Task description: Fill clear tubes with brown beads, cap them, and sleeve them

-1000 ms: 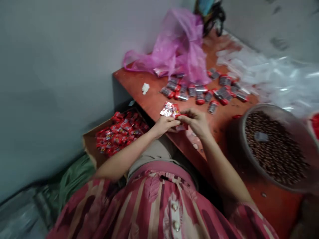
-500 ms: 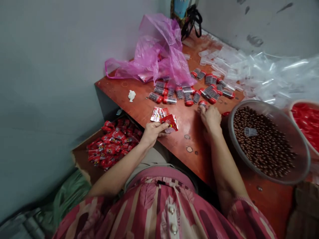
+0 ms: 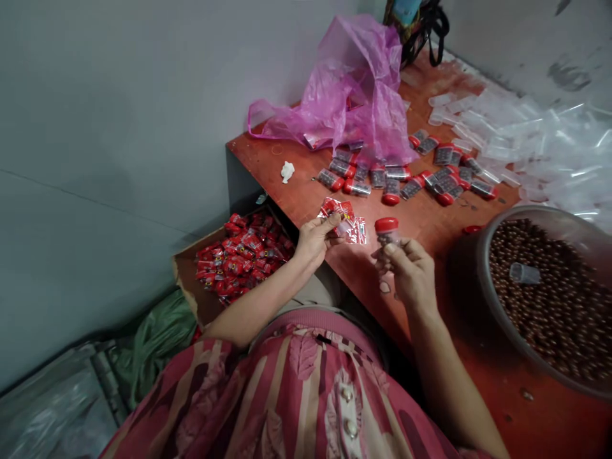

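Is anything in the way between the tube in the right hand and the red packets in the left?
Nothing visible stands between the tube in the right hand and the red packets in the left hand; the other tubes lie farther back on the table.

L hand (image 3: pixel 312 242): grips red sachets (image 3: pixel 354 229), at tbl (image 3: pixel 262 158) edge
R hand (image 3: pixel 414 273): grips red-cap tube (image 3: pixel 386 225), over tbl
Box (image 3: pixel 185 285): red pkts (image 3: pixel 241 255), L of tbl

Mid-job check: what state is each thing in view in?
Left hand: holding red packets.
Right hand: gripping a container.
Container: red cap on, pointing up.
Cardboard box: open, heaped with red packages.
Tub: uncovered, holding brown balls.
Clear cup: lying on the balls.
Pink bag: crumpled.
Clustered containers: capped, lying on table.
Clear tubes: heaped.
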A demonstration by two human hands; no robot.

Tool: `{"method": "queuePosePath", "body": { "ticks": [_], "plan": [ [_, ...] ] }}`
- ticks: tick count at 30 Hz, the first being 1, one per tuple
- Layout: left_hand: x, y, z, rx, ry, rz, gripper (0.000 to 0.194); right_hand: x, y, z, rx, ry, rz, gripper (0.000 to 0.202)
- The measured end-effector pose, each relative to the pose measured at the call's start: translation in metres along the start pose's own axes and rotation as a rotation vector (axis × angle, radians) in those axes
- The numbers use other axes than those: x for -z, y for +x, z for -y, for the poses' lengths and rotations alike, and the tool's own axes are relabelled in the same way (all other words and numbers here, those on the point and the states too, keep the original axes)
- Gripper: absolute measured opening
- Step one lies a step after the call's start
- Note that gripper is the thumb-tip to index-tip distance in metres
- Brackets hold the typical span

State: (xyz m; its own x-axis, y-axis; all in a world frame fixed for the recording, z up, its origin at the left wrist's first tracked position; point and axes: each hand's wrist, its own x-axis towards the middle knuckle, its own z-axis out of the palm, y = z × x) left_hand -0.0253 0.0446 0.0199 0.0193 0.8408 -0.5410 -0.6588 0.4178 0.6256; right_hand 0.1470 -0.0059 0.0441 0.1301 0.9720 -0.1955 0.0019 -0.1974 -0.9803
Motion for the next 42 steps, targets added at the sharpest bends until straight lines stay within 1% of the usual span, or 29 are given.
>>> {"method": "queuePosePath", "body": {
  "ticks": [3,7,12,16,18,20,23,26,30,34,36,37,41,42],
  "plan": [
    [-0.004,-0.002,0.003,0.041,-0.080,0.005,0.038,-0.018,-0.023,-0.004,0.022,-0.031,0.035,0.022],
    [-0.007,-0.006,0.008,0.044,-0.144,0.052,0.038,-0.031,-0.028,-0.013,0.019,-0.052,0.022,0.025],
    [-0.008,-0.010,0.011,0.023,-0.133,0.123,0.039,-0.031,-0.024,-0.019,0.031,-0.069,-0.006,0.026],
    [-0.010,-0.012,0.010,0.021,-0.137,0.134,0.039,-0.030,-0.024,-0.021,0.022,-0.025,0.049,0.025],
    [-0.011,-0.012,0.010,0.012,-0.130,0.160,0.040,-0.029,-0.023,-0.021,0.020,-0.009,0.066,0.025],
    [-0.012,-0.012,0.010,-0.019,-0.101,0.204,0.040,-0.029,-0.023,-0.020,0.028,-0.026,0.038,0.025],
    [-0.014,-0.013,0.009,-0.078,-0.032,0.257,0.040,-0.028,-0.022,-0.019,0.072,-0.115,-0.034,0.025],
    [-0.015,-0.013,0.010,-0.095,0.029,0.285,0.041,-0.027,-0.022,-0.019,0.111,-0.185,-0.055,0.026],
    [-0.015,-0.012,0.010,-0.103,0.069,0.283,0.037,-0.027,-0.019,-0.020,0.107,-0.114,0.003,0.024],
    [-0.016,-0.012,0.007,-0.109,0.114,0.298,0.031,-0.027,-0.014,-0.019,-0.039,0.111,0.134,0.025],
    [-0.016,-0.013,0.006,-0.108,0.126,0.316,0.030,-0.027,-0.013,-0.020,-0.076,0.158,0.163,0.026],
    [-0.017,-0.013,0.006,-0.108,0.121,0.316,0.030,-0.027,-0.013,-0.020,-0.057,0.131,0.146,0.026],
    [-0.018,-0.013,0.008,-0.087,0.078,0.308,0.030,-0.026,-0.016,-0.022,0.113,-0.097,-0.019,0.026],
    [-0.018,-0.013,0.009,-0.081,0.076,0.309,0.030,-0.026,-0.016,-0.023,0.123,-0.104,-0.027,0.025]
  ]
}}
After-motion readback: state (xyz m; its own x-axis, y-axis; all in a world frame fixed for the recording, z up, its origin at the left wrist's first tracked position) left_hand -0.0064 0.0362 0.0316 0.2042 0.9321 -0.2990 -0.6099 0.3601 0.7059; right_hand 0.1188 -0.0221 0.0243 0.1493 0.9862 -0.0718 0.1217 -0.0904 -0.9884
